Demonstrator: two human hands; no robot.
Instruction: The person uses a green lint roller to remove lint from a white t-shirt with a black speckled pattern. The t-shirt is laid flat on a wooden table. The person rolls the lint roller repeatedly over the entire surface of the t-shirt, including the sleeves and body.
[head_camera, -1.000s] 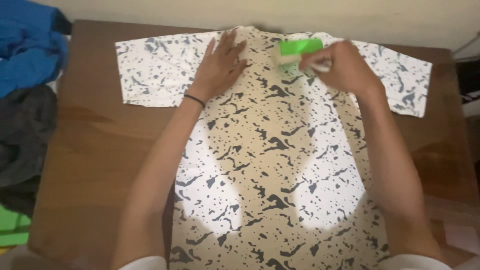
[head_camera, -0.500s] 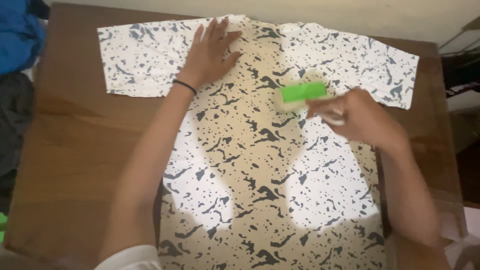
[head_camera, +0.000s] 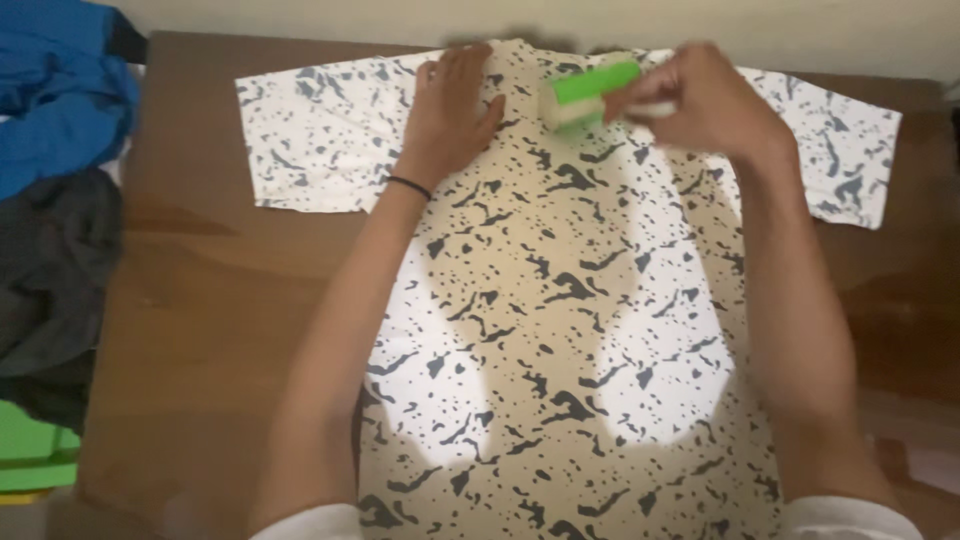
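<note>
A white short-sleeved shirt (head_camera: 560, 300) with black splatter marks lies spread flat on a brown wooden table (head_camera: 200, 300), collar at the far edge. My left hand (head_camera: 452, 112) presses flat on the shirt near the collar, fingers apart; a thin black band circles that wrist. My right hand (head_camera: 700, 100) grips a small green and white roller-like tool (head_camera: 585, 92), which rests against the cloth just right of the collar.
A blue garment (head_camera: 55, 90) and a dark grey one (head_camera: 45, 280) are piled at the left beside the table. Something bright green (head_camera: 30, 455) sits at the lower left. A pale wall runs along the far edge.
My right hand has carried the green tool from lower on the chest back up toward the collar. My left hand has stayed pressed near the collar.
</note>
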